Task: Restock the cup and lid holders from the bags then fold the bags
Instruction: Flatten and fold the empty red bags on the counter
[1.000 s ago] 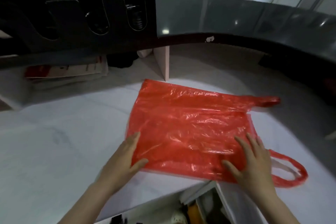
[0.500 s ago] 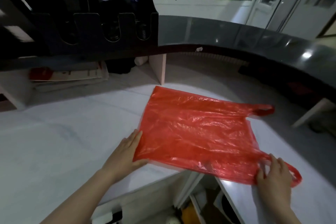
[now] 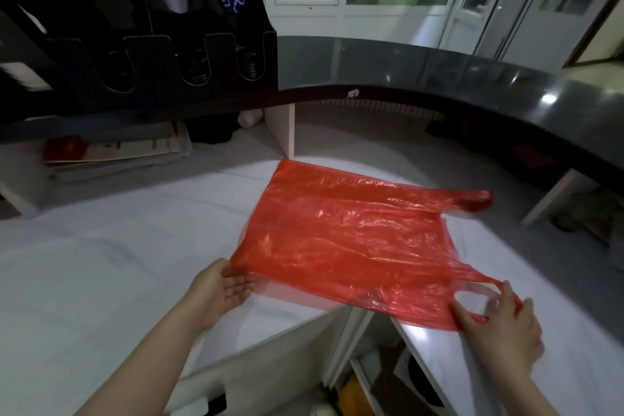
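Note:
A red plastic bag [image 3: 344, 236] lies spread on the white counter [image 3: 101, 280], its two handles pointing right. Its near edge is lifted off the surface. My left hand [image 3: 219, 294] pinches the near-left corner, thumb on top and fingers underneath. My right hand [image 3: 499, 324] grips the near-right corner at the lower handle loop. The far handle [image 3: 472, 201] lies free on the counter. At the back left a black cup and lid holder [image 3: 162, 64] stands on the raised ledge, with dark stacks dimly visible in its slots.
A curved dark raised counter [image 3: 439, 78] runs along the back and right. A stack of papers [image 3: 111, 152] lies under it at left, beside a white divider panel [image 3: 280, 132]. Open shelving [image 3: 371, 371] gapes below the counter's near edge.
Both hands stopped pressing flat on the bag. The left took the near-left corner, the right slid right to the lower handle, and the near edge has come up.

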### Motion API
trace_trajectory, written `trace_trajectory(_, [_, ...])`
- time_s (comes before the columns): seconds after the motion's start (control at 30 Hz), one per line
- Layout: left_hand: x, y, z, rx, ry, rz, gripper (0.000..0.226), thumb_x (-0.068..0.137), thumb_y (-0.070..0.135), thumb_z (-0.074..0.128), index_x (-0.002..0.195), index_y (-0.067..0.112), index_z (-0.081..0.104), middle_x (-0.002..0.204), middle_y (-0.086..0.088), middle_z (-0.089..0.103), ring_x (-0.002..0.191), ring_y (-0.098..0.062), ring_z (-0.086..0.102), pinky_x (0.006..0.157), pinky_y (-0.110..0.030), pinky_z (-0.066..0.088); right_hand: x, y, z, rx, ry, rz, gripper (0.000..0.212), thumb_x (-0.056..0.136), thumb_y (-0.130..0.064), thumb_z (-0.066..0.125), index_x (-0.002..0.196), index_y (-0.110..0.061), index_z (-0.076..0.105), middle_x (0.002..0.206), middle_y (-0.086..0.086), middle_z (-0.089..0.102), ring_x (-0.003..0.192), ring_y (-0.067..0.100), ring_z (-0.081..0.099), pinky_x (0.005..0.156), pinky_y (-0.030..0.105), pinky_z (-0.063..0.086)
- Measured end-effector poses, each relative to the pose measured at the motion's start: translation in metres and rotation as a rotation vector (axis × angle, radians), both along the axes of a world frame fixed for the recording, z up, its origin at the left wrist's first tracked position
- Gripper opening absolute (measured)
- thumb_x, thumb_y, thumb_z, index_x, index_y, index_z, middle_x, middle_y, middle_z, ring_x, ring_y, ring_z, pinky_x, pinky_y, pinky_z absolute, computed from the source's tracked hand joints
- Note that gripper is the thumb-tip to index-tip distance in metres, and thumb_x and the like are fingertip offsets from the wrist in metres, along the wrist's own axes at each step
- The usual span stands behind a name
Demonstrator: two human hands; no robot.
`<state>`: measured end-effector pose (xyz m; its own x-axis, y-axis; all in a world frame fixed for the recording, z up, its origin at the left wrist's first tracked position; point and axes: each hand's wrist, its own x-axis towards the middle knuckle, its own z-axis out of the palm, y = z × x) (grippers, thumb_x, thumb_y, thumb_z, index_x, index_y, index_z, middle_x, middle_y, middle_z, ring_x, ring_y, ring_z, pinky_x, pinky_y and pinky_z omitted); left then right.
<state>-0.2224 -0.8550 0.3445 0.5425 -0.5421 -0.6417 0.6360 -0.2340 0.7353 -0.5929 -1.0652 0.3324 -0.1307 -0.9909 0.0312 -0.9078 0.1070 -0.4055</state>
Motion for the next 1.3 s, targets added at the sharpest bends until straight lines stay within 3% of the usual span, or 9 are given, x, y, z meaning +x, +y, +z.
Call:
trace_trajectory(0.13, [0.009,0.002,0.003,0.090,-0.150,-0.029,0.051,0.091,0.049,0.054,0.081,0.001,0.063,0.068,-0.016,0.066,0.052,-0.022,0.057,0.044,-0.023,0.046,-0.005,-0.003,-0.005,-0.058,-0.027,0.004,0.083,0.074,-0.055,0.070,0.140,-0.016,0.038,0.137,0.019,0.047,0.123,0.042,0.044,0.101,0.056,0.036])
trace_trajectory(0.33, [0.021,0.000,0.005,0.086,-0.270,-0.070,0.024,0.090,0.019,0.063,0.071,0.007,0.054,0.052,-0.007,0.055,0.037,-0.012,0.047,0.045,-0.018,0.035,-0.027,-0.014,-0.006,-0.064,-0.269,-0.096,0.036,0.080,-0.009,0.061,0.116,-0.011,0.061,0.106,0.020,0.065,0.101,0.040,0.056,0.091,0.048,0.045])
trace_trajectory(0.47, [0.033,0.009,-0.001,0.156,-0.323,-0.005,0.036,0.092,0.028,0.060,0.067,0.003,0.056,0.045,-0.008,0.053,0.030,-0.013,0.044,0.040,-0.017,0.034,-0.039,-0.021,-0.002,-0.030,-0.354,-0.147,0.014,0.086,-0.016,0.060,0.095,-0.011,0.069,0.094,0.018,0.069,0.085,0.036,0.059,0.075,0.037,0.042])
trace_trajectory(0.67, [0.043,0.020,-0.012,0.262,-0.457,-0.022,0.043,0.093,0.034,0.058,0.073,-0.004,0.062,0.050,-0.014,0.061,0.033,-0.018,0.048,0.039,-0.017,0.036,-0.047,-0.023,0.004,0.084,-0.338,-0.124,0.043,0.096,-0.042,0.045,0.074,-0.011,0.067,0.057,0.006,0.064,0.054,0.030,0.061,0.059,0.034,0.046])
trace_trajectory(0.8, [0.043,0.016,-0.015,0.297,-0.562,-0.025,0.046,0.091,0.036,0.060,0.066,-0.003,0.063,0.047,-0.014,0.059,0.035,-0.019,0.044,0.041,-0.019,0.034,-0.046,-0.027,0.018,0.300,-0.907,-0.250,0.014,0.091,-0.020,0.057,0.085,-0.012,0.068,0.071,0.019,0.070,0.048,0.035,0.066,0.035,0.036,0.049])
trace_trajectory(0.97, [0.044,0.012,-0.009,0.275,-0.612,-0.018,0.033,0.086,0.029,0.069,0.068,0.002,0.064,0.049,-0.013,0.056,0.039,-0.021,0.045,0.042,-0.020,0.034,-0.040,-0.024,0.021,0.270,-1.329,-0.248,0.018,0.091,0.004,0.048,0.098,-0.001,0.064,0.069,0.008,0.073,0.063,0.019,0.071,0.054,0.026,0.058])
trace_trajectory(1.13, [0.035,0.007,-0.007,0.241,-0.604,-0.068,0.036,0.088,0.026,0.067,0.066,-0.002,0.060,0.049,-0.013,0.054,0.036,-0.019,0.043,0.041,-0.021,0.033,-0.044,-0.023,0.021,0.231,-1.234,-0.231,0.022,0.089,0.008,0.049,0.106,-0.005,0.055,0.058,-0.006,0.069,0.056,0.007,0.068,0.060,0.022,0.057])
trace_trajectory(1.23, [0.028,0.008,-0.009,0.265,-0.722,-0.122,0.021,0.088,0.023,0.067,0.082,0.003,0.063,0.052,-0.013,0.057,0.039,-0.022,0.046,0.043,-0.024,0.037,-0.042,-0.022,0.019,0.218,-1.078,-0.258,0.028,0.084,0.002,0.054,0.111,-0.003,0.059,0.073,0.012,0.069,0.058,0.022,0.064,0.052,0.028,0.051])
trace_trajectory(1.3, [0.022,0.011,-0.006,0.316,-0.826,-0.152,0.016,0.090,0.029,0.063,0.099,0.017,0.057,0.066,-0.013,0.065,0.046,-0.026,0.055,0.045,-0.027,0.042,-0.035,-0.015,0.018,0.104,-0.830,-0.277,0.043,0.083,-0.008,0.054,0.125,-0.011,0.050,0.088,0.016,0.066,0.070,0.028,0.057,0.064,0.033,0.043])
